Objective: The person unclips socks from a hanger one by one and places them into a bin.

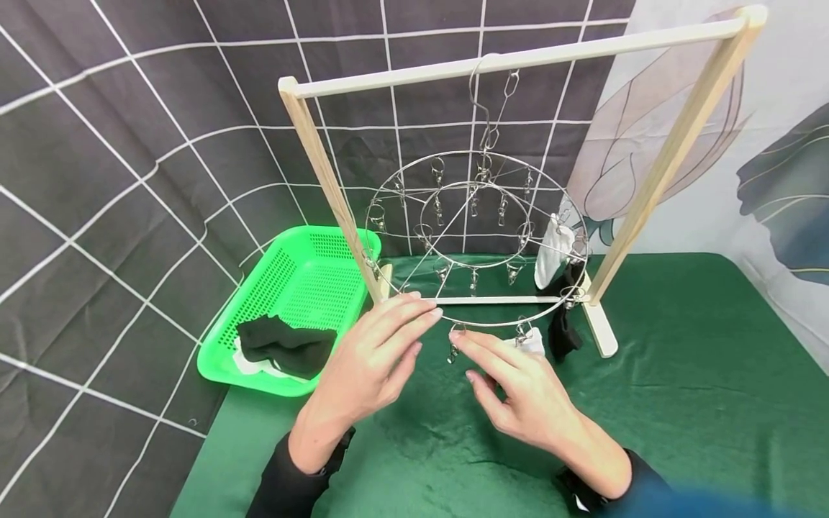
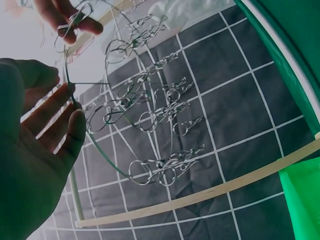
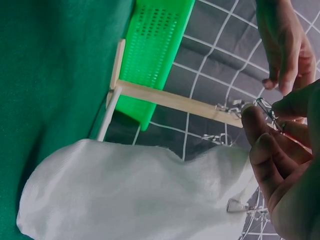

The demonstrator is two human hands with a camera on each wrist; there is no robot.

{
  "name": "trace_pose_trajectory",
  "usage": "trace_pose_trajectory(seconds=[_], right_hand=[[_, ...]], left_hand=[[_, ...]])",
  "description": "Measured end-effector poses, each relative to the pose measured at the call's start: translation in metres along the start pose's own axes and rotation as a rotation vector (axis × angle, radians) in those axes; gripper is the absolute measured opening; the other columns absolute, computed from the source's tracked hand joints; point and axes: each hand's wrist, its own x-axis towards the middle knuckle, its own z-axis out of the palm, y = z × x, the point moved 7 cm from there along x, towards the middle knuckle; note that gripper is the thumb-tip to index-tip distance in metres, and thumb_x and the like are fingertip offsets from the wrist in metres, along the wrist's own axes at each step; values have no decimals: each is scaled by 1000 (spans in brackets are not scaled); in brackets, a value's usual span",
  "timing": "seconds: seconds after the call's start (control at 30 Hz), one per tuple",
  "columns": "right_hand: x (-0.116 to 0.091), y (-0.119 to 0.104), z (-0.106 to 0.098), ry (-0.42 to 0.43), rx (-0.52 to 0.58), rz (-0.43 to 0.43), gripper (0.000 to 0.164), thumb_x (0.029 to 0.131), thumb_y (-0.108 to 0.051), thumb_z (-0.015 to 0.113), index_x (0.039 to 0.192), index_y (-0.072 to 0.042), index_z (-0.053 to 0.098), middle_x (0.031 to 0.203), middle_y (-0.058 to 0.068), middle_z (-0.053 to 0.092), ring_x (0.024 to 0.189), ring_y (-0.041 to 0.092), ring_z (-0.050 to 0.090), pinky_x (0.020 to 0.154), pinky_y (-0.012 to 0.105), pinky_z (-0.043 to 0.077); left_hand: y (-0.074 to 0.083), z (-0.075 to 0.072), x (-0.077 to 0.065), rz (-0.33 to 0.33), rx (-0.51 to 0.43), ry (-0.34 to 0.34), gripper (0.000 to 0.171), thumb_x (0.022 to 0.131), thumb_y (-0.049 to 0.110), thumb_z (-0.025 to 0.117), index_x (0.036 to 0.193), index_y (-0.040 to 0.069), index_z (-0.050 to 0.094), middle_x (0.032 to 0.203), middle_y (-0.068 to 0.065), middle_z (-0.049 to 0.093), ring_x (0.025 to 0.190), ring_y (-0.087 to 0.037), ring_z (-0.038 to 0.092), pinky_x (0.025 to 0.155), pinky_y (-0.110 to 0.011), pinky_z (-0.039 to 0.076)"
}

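Note:
A round metal clip hanger (image 1: 512,321) hangs by its hook from a wooden rack. At the front left of its outer ring, my left hand (image 1: 378,352) touches the wire with extended fingertips, thumb apart. My right hand (image 1: 527,396) is at the front, its index fingertip at a small metal clip (image 1: 452,352); thumb and index stand apart. Close by the right hand a white sock (image 3: 125,185) hangs from a clip, mostly hidden behind that hand in the head view. Another white sock (image 1: 553,252) and a black sock (image 1: 565,338) hang at the ring's right side.
A green basket (image 1: 216,360) stands at the left, with black cloth (image 1: 285,345) and white cloth (image 1: 249,363) in it. The wooden rack (image 1: 667,165) spans over the hanger, its feet on the green tablecloth (image 1: 699,374). A dark gridded curtain hangs behind.

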Motion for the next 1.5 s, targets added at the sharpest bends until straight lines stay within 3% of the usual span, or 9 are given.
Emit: trace_pose_trajectory(seconds=[0.23, 0.4, 0.6, 0.7, 0.83, 0.97, 1.17, 1.3, 1.5], right_hand=[[-2, 0, 4, -48, -25, 26, 52, 74, 0, 65, 126, -2, 62, 119, 14, 66, 61, 8, 57, 44, 13, 40], [-2, 1, 5, -59, -44, 19, 48, 78, -2, 63, 126, -2, 62, 121, 13, 65, 73, 13, 64, 46, 17, 42], [2, -2, 0, -76, -55, 7, 46, 79, -3, 61, 125, -5, 63, 117, 10, 67, 70, 13, 65, 48, 23, 48], [7, -5, -9, -42, -32, -39, 40, 81, -2, 58, 120, -6, 67, 107, 8, 70, 73, 12, 67, 47, 23, 50], [13, -4, -33, 101, 22, -114, 29, 80, 3, 58, 104, 1, 73, 93, 12, 73, 72, 16, 67, 46, 20, 47], [14, 8, -59, 239, -17, -95, 20, 78, 3, 62, 93, 5, 75, 87, 17, 73, 61, 16, 61, 46, 20, 44], [13, 27, -72, 184, -144, 39, 19, 76, 0, 65, 92, 0, 76, 86, 15, 71, 48, 9, 48, 42, 21, 39], [13, 31, -71, 174, -127, 36, 19, 70, 7, 66, 84, -2, 76, 81, 14, 71, 59, 17, 55, 47, 24, 38], [12, 32, -69, 196, -138, 27, 14, 74, 5, 65, 80, -2, 75, 78, 12, 70, 68, 24, 59, 57, 35, 39]], left_hand=[[-4, 8, -1, -40, 55, -10, 35, 82, -2, 61, 117, 0, 66, 118, -17, 62, 113, -32, 54, 96, -43, 49], [-9, 11, 1, -92, 83, 4, 31, 82, -1, 64, 112, 5, 69, 109, -16, 61, 98, -27, 56, 79, -39, 52], [-18, 12, 1, -151, 66, 48, 13, 86, 5, 68, 98, 8, 73, 99, -12, 62, 83, -23, 55, 63, -34, 47], [-22, 11, -1, -170, 53, 74, 10, 84, 4, 70, 93, 7, 73, 97, -11, 63, 83, -25, 56, 61, -35, 47], [-28, 9, -4, -194, 47, 89, 14, 81, 1, 72, 92, 8, 73, 96, -11, 63, 85, -26, 56, 60, -37, 48], [-33, 9, -6, -217, 31, 84, 14, 81, 1, 72, 94, 8, 74, 97, -11, 63, 88, -26, 55, 64, -38, 49], [-36, 7, -8, -222, 17, 99, 16, 78, 0, 74, 92, 8, 74, 96, -10, 63, 89, -25, 56, 67, -36, 49], [-38, 7, -10, -227, 14, 112, 17, 77, -1, 75, 91, 9, 74, 96, -10, 63, 88, -23, 56, 64, -35, 47], [-41, 8, -11, -252, 19, 95, 15, 82, 0, 71, 94, 8, 74, 100, -10, 63, 93, -24, 56, 68, -38, 49]])
